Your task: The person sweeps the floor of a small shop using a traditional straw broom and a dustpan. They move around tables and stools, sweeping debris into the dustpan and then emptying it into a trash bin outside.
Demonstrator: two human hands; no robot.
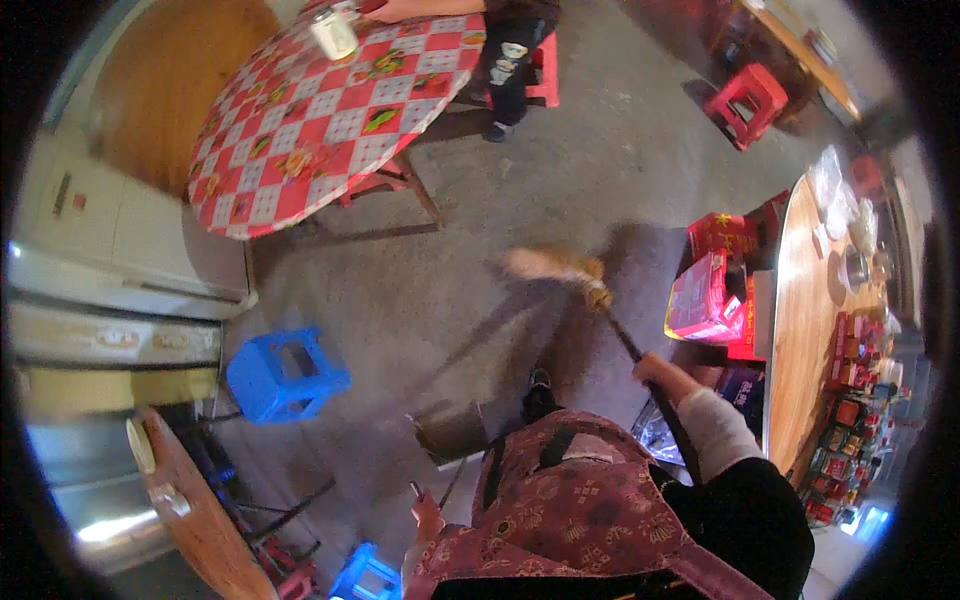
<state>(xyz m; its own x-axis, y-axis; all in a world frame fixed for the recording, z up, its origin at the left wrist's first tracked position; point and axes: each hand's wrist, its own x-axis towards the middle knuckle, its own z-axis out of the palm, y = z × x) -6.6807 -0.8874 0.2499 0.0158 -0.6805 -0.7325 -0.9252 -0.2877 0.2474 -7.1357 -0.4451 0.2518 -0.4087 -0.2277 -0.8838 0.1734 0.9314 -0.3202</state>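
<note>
My right hand [661, 372] grips the dark handle of a broom [624, 334] partway along its length. The broom's pale, blurred bristle head [551, 268] points away to the left, low over the concrete floor [480, 315]. At the lower middle, my left hand [427, 514] is closed around a thin rod, apparently the handle of the dustpan [451, 435] just beyond it. The dustpan is dim and its contents cannot be made out. A patterned reddish apron [570, 510] covers my front and hides part of the floor below.
A round table with a checked cloth [337, 127] holds a white jar [334, 34]; a person's arm [427, 9] rests there. Blue stools [281, 373] and a wooden table [199, 517] stand left. Red boxes [705, 300], a wooden counter [799, 300] and a red stool [750, 101] are right.
</note>
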